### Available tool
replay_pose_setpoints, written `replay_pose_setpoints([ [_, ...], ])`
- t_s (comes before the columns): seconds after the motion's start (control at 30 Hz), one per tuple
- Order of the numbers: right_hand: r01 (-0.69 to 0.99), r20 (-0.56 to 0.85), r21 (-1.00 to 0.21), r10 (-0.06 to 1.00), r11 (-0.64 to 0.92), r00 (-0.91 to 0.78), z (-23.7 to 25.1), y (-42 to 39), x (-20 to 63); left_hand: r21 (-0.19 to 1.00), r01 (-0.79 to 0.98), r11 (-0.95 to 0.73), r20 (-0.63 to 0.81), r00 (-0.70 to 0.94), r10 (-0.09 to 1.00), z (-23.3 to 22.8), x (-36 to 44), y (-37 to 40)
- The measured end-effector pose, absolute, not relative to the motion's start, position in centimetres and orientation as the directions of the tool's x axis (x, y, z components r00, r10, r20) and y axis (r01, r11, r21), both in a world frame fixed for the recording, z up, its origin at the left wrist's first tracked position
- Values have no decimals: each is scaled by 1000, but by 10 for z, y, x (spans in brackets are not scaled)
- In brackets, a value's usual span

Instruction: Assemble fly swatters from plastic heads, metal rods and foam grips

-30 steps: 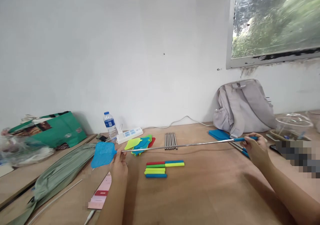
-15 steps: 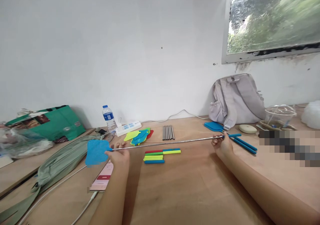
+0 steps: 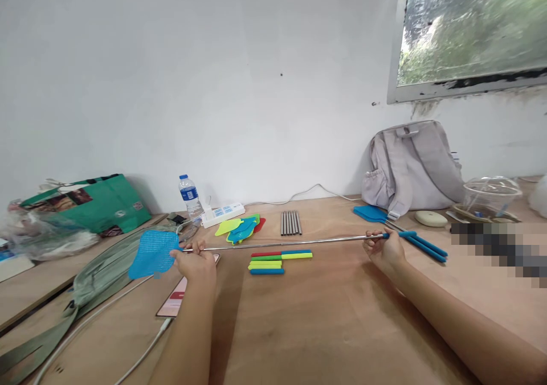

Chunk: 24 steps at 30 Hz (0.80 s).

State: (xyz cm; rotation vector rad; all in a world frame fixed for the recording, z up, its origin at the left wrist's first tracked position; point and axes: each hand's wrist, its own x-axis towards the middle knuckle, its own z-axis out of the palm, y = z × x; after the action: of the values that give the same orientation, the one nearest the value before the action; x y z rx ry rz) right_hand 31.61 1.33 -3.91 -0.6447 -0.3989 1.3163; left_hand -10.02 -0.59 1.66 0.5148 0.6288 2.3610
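I hold a fly swatter with a long metal rod level above the wooden table. My left hand grips the rod just behind the blue mesh head. My right hand grips the other end where the blue handle begins. Below the rod lie several coloured handle sleeves in red, green, yellow and blue. Behind them sit a row of bare metal rods and a pile of coloured swatter heads.
A grey backpack leans on the wall at right, with blue swatters and a clear bowl near it. At left are a water bottle, a power strip, a green bag, a grey-green cloth and a phone.
The swatter has shifted left with both hands. My right hand slid from the blue handle's end inward to the rod's joint. The mesh head moved further left, over the cloth.
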Motion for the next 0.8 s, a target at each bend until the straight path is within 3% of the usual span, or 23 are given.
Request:
replay_pose_setpoints([
  [0.13,-760,-122,-637,958,126,261,-38,14,316,443,-506,-740,140,-776,614,20,-97,-2],
  [0.4,-742,-98,-642,939,193,330,-37,18,324,286,-714,-639,227,-597,770,29,-71,-8],
  [0.57,-751,-69,-627,945,209,320,-31,17,329,286,-795,-535,249,-477,843,30,-53,-13],
  [0.8,-723,39,-635,946,271,321,-15,12,324,350,-741,-573,104,-577,810,27,-64,-10],
])
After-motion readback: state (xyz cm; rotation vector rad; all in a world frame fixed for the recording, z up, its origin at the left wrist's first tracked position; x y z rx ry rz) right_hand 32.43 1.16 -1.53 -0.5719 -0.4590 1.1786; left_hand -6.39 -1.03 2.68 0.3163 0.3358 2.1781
